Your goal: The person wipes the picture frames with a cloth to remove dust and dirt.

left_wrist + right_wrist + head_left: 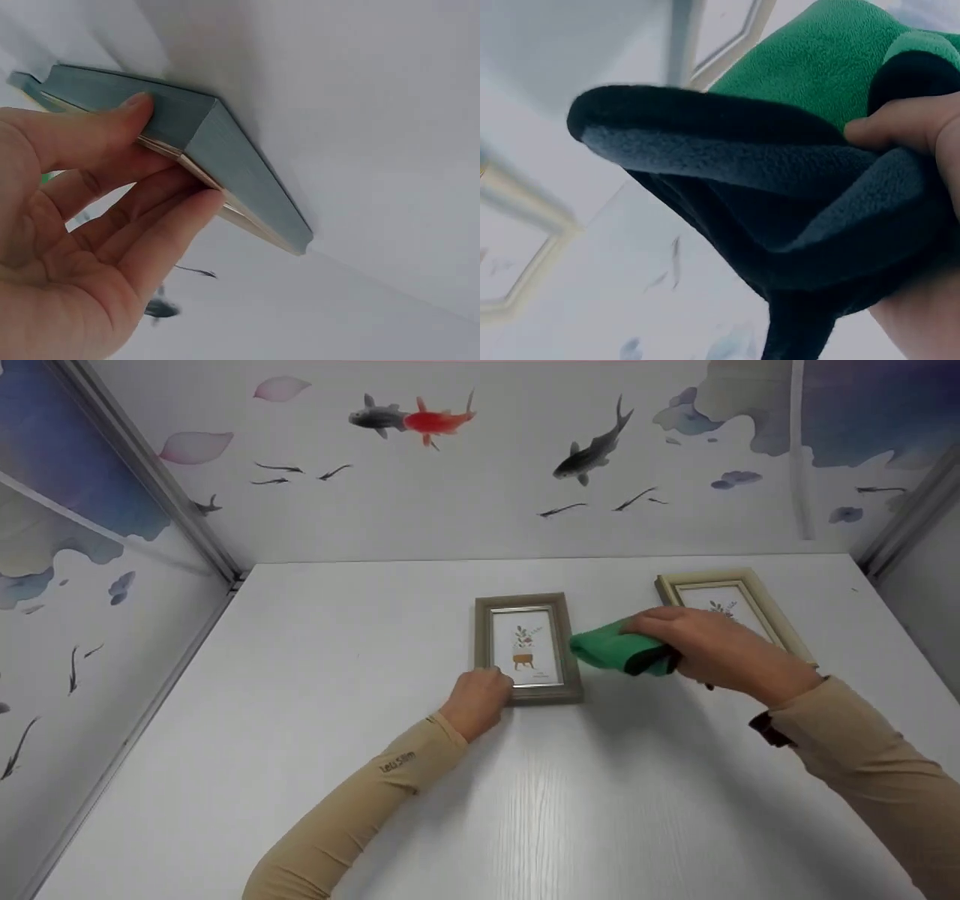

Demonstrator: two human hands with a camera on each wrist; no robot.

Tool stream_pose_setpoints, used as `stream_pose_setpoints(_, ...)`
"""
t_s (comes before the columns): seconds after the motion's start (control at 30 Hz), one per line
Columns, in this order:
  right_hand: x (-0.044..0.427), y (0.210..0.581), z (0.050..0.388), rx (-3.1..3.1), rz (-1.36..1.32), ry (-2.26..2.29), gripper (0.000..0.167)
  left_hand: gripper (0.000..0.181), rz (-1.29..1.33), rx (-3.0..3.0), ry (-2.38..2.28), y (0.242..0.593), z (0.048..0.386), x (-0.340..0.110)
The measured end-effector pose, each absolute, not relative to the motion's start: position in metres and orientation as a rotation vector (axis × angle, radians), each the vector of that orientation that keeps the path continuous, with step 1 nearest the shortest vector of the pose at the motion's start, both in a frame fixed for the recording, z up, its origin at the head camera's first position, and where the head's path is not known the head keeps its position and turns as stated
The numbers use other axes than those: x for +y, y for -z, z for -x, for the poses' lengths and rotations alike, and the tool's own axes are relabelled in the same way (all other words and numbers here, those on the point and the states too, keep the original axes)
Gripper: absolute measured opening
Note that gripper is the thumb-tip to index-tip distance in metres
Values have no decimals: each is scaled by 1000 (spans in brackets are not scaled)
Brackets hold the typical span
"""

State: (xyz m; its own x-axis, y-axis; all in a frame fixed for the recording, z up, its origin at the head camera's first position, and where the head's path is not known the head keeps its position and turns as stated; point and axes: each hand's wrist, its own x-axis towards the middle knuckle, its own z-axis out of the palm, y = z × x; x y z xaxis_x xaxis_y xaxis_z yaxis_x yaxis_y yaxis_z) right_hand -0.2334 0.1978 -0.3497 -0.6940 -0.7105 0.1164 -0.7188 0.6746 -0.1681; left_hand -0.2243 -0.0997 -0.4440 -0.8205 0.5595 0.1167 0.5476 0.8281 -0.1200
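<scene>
A grey-brown picture frame [525, 649] with a potted-plant print lies face up on the white table. My left hand [480, 701] grips its lower left corner. In the left wrist view, the thumb presses the side of the frame [176, 116] and the fingers lie along its inner edge. My right hand [720, 649] holds a folded green cloth [619, 649] just right of that frame. Up close in the right wrist view, the cloth [802, 67] shows a dark border and grey-blue folds. Whether the cloth touches the frame I cannot tell.
A second, cream-gold picture frame [705, 577] lies at the back right, partly behind my right hand. A white back panel [480, 502] painted with fish stands along the table's far edge. Side panels [82, 585] enclose the table [337, 660].
</scene>
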Motion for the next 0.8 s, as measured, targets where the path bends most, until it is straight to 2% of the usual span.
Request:
stream_pose_setpoints(0.27, 261, 345, 230, -2800, -1006, -405, 72, 12, 559, -3050, 46, 439, 271, -143)
stream_pose_setpoints(0.47, 296, 350, 229, -2767, -883, -469, 75, 16, 401, -3140, 78, 435, 291, -163)
stream_pose_setpoints(0.63, 312, 355, 232, -2751, -797, -507, 71, 14, 413, -3145, 4, 432, 293, -158)
stream_pose_setpoints(0.8, 324, 356, 232, -2702, -740, -536, 69, 11, 460, -3102, -152, 418, 287, -122)
